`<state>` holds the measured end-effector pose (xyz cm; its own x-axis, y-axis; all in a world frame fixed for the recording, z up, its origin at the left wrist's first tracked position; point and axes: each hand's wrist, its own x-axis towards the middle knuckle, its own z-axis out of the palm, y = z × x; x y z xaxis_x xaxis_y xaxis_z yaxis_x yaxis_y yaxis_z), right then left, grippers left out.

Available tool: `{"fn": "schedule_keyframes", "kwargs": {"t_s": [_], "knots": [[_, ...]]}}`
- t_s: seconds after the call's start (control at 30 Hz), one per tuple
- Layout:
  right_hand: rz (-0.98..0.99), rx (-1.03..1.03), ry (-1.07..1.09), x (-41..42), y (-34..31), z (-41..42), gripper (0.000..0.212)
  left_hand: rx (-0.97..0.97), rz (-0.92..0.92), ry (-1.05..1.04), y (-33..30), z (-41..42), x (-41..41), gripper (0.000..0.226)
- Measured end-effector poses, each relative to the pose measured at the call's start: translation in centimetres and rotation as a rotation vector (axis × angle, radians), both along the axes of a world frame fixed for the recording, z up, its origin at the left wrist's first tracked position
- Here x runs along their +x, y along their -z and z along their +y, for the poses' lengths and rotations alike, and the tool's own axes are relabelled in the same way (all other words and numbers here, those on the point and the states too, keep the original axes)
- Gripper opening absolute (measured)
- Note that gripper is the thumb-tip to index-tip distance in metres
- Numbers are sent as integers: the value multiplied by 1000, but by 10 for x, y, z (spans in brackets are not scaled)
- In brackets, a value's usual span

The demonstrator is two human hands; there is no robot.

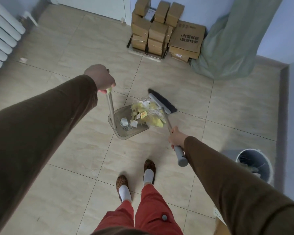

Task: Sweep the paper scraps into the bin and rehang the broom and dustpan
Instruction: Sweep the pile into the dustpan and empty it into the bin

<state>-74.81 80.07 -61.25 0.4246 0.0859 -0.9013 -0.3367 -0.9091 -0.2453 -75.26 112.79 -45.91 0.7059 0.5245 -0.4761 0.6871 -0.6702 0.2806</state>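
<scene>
Person sweeping paper scraps [147,114] into a dustpan [126,126].

Left hand [100,78] grips the dustpan's upright handle to steady it; right hand [176,138] grips the broom [161,102], pushing scraps across the lip. Bin [255,165] waits nearby, right.

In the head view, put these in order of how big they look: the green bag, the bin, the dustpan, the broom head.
1. Green bag
2. Bin and dustpan: too close to call
3. Broom head

beige tiled floor [61,53], messy stack of cardboard boxes [163,29] against the far wall, pale green curtain [234,39] bunched up beside them, white radiator [2,34] far left, white door [92,4] up top
</scene>
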Motion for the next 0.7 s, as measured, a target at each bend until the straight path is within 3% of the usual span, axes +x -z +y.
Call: {"fn": "schedule_keyframes", "kwargs": {"t_s": [0.37,0.57,0.7], "knots": [[100,176,10,-45,-68,-49,43,-92,-12,-72,16,-40,-14,23],[-14,156,39,-67,-108,-103,40,-220,-6,-147,24,-28,-46,27],[-79,133,91,-68,-101,-98,38,-378,24,-216,23,-25,-65,33]]}}
